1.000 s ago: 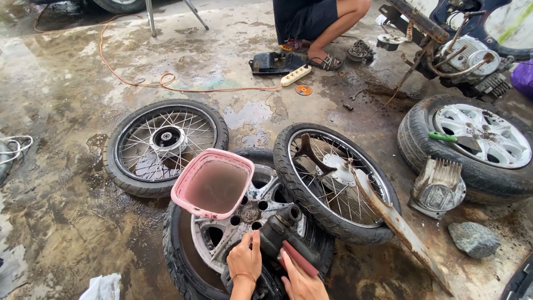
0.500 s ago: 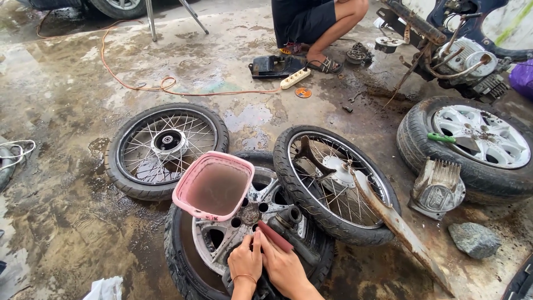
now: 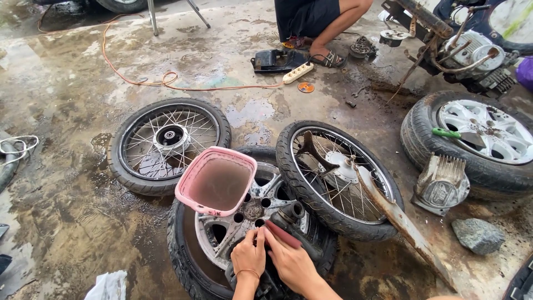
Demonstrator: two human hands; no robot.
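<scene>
Both hands have slid closer together: left hand (image 3: 250, 256) and right hand (image 3: 290, 261) pinch a reddish strip (image 3: 282, 233), probably sandpaper, against the dark cylindrical part (image 3: 293, 218) at 6 o'clock, braced on the alloy wheel (image 3: 222, 233). Pink basin (image 3: 215, 180) sits at 11, handy; spoked wheel (image 3: 169, 141) beyond.

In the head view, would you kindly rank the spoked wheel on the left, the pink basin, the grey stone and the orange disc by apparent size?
1. Spoked wheel, largest.
2. Pink basin; it sits nearer the camera, which flatters it.
3. Grey stone.
4. Orange disc, smallest, though farthest away.
</scene>
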